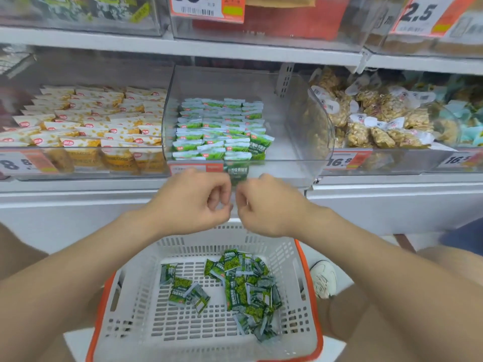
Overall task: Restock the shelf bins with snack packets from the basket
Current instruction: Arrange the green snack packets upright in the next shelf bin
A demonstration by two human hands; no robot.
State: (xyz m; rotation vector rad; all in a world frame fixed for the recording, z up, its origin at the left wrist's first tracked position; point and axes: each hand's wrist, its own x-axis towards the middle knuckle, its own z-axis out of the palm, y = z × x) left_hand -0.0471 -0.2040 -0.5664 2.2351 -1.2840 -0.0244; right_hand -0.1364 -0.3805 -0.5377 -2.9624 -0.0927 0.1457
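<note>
Head: left hand (192,205), right hand (270,207) curled round packet (237,175)

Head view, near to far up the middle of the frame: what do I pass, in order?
Basket holding loose green packets → left hand and right hand, side by side, apparently pinching a held packet between them → clear bin of stacked green packets → orange price tag on the upper shelf.

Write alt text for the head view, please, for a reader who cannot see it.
The left hand and right hand pinch a green packet in front of a clear bin of stacked green packets. Below, a white basket holds more loose packets.
</note>
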